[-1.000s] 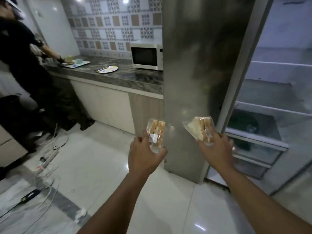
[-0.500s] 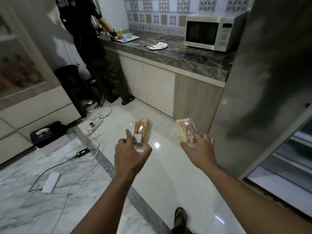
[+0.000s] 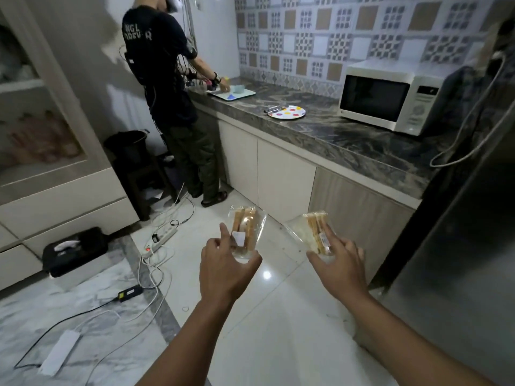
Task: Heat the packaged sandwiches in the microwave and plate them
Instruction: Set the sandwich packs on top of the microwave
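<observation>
Shiny white kitchen floor lies under two hands carrying food.
Left hand grips one wrapped sandwich; right hand grips the other sandwich pack, both held over the floor. This looks like the carrying step. Next, one hand must get free to open the shut microwave on the desk, beyond the dotted plate.

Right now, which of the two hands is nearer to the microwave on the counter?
The right hand. It holds a packaged sandwich below the microwave, slightly to its left. The left hand, holding the other sandwich, is farther left.
</observation>
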